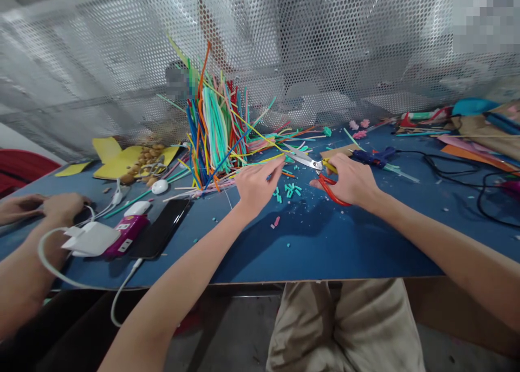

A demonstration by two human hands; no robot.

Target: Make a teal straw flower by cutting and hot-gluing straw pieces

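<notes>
My right hand [351, 180] grips a pair of scissors [311, 162] with red and yellow handles; the blades point left and look slightly apart. Close to the blade tips is my left hand [258, 183], its fingers pressed together, and what they hold is hidden. A long yellow pipe cleaner [258, 132] slants down to the blades from the upper left. Short turquoise cut pieces [291, 189] lie on the blue table [252, 258] below the scissors. Behind my left hand stands a big bundle of many-coloured pipe cleaners [217, 128].
A black phone [166, 228], a purple power adapter [129, 234] and a white charger [91, 238] lie on the left, near another person's hands [60, 207]. A blue glue gun [376, 155] with its black cable [442, 169] sits right. A perforated metal panel [325, 52] closes the back.
</notes>
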